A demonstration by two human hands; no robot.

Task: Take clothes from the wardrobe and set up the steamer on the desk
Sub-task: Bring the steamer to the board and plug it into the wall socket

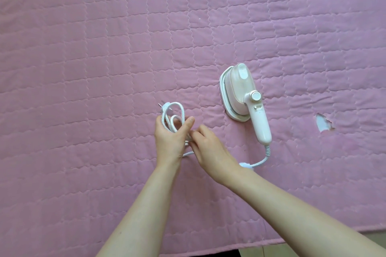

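A white and pale pink handheld steamer (244, 94) lies on a pink quilted cover (104, 48), its handle pointing toward me. Its white braided cord (262, 159) leaves the handle end and runs left under my right wrist. My left hand (170, 139) grips the coiled loops of that cord (167, 119), with the plug (165, 106) sticking out at the top. Beside it, my right hand (208, 148) pinches the cord at the bundle with its fingertips. No clothes are in view.
The pink quilted cover fills almost the whole view. It has a small tear (323, 122) showing white to the right of the steamer. Its near edge (313, 233) runs along the bottom right, with floor beyond.
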